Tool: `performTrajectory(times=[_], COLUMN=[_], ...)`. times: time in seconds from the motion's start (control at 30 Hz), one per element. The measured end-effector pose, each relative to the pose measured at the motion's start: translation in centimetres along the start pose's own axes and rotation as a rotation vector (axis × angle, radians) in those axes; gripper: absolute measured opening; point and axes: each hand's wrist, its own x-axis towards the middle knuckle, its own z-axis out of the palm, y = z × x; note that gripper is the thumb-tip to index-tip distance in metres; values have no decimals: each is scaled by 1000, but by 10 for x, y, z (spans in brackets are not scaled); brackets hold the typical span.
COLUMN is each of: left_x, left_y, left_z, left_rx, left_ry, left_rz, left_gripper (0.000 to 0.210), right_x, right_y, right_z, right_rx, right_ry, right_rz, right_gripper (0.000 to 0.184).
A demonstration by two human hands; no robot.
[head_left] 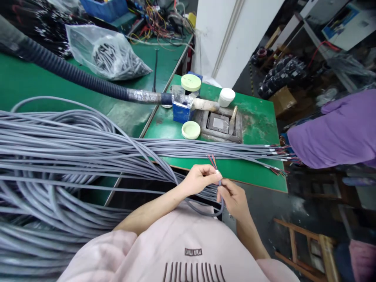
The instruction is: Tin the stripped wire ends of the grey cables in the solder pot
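My left hand (pixel 202 178) pinches a grey cable near its stripped end, at a small white band. Fanned-out wires (pixel 212 159), red and dark among them, stick up past the fingertips. Just below, my right hand (pixel 233 196) is closed on the same grey cable (pixel 216 213), which loops down in front of my shirt and back to the left. Behind my hands a bundle of grey cables (pixel 188 148) lies across the green table (pixel 252 172), its stripped wire ends hanging past the right edge.
A solder pot (pixel 220 123) sits in the table, with a ribbed hose (pixel 96 84) reaching over it. Near it stand a white jar (pixel 226 97) and a light green lid (pixel 190 130). Cable coils (pixel 44 196) fill the left. A purple sleeve (pixel 331 129) shows at right.
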Motion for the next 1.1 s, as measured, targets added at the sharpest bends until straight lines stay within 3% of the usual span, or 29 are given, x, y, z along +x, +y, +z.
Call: performTrajectory(times=[0.13, 0.27, 0.53, 0.77, 1.1], left_x=[3, 9, 12, 6, 12], left_y=[-2, -3, -12, -10, 4], left_z=[3, -2, -1, 0, -12], left_rx=[-86, -174, -217, 24, 51], left_ry=[50, 194, 321, 379, 311], left_rz=[30, 77, 135, 368, 220], left_gripper=[31, 29, 25, 16, 25], right_x=[3, 4, 5, 5, 8], right_y=[3, 7, 8, 4, 0], right_z=[3, 5, 12, 14, 14], right_rx=[116, 248, 316, 119, -180], right_ry=[34, 36, 70, 122, 128], right_rz=[51, 124, 140, 131, 20], right_gripper=[26, 30, 29, 28, 27])
